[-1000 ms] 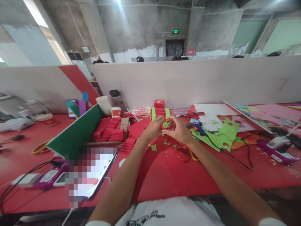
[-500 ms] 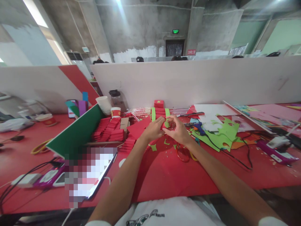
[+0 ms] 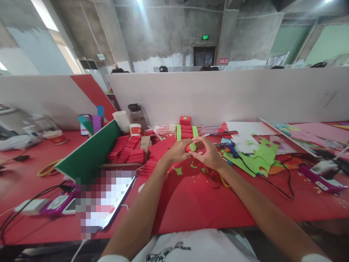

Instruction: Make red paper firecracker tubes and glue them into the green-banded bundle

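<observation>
Over the middle of the table, my left hand (image 3: 175,153) is closed around a small red paper roll (image 3: 188,148). A round green paper disc (image 3: 192,147) covers the end of the roll that faces me. The curved fingers and thumb of my right hand (image 3: 211,154) grip the same roll from the other side, around the disc. Just behind my hands lies a stack of red paper rolls (image 3: 187,135) crossed by two green strips, with a red box bearing a star (image 3: 185,120) behind it. Green paper scraps (image 3: 178,170) and scissors (image 3: 212,178) lie below my hands.
Many red paper pieces (image 3: 128,154) and a green board (image 3: 89,149) are on the left, near a tablet (image 3: 109,203). To the right are a blue glue gun (image 3: 230,147) with its cord, cut green paper (image 3: 253,156) and a power strip (image 3: 321,178). A white partition (image 3: 231,94) stands behind.
My right fingers have shifted off the face of the green disc to the roll's edge, so the disc now shows whole and faces me. The view has moved slightly.
</observation>
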Available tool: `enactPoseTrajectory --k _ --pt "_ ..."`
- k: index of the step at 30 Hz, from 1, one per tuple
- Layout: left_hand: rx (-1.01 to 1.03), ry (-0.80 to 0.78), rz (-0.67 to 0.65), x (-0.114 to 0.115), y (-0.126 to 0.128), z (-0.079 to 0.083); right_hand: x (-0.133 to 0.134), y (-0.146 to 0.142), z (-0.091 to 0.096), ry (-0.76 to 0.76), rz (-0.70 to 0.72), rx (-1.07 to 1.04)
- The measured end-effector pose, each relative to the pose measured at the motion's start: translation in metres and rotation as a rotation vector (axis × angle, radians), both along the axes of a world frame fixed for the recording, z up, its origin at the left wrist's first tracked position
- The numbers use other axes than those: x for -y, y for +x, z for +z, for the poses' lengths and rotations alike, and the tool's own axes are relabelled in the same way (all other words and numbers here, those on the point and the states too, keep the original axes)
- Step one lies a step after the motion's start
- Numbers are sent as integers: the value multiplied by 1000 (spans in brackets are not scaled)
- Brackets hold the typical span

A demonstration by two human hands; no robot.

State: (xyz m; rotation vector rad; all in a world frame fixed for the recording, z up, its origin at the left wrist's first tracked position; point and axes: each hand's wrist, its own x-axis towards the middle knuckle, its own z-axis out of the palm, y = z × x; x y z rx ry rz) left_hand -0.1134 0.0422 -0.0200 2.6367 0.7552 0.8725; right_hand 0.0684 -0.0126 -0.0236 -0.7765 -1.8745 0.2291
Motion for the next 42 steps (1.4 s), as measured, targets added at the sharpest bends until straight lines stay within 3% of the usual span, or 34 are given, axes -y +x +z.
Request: enactPoseTrajectory --k 20,33,42 --pt "83 27 98 2 3 3 3 7 4 221 -53 29" --pt "97 49 110 1 2 2 0 10 2 350 -82 182" --pt "84 49 119 2 4 3 1 9 4 350 -104 195"
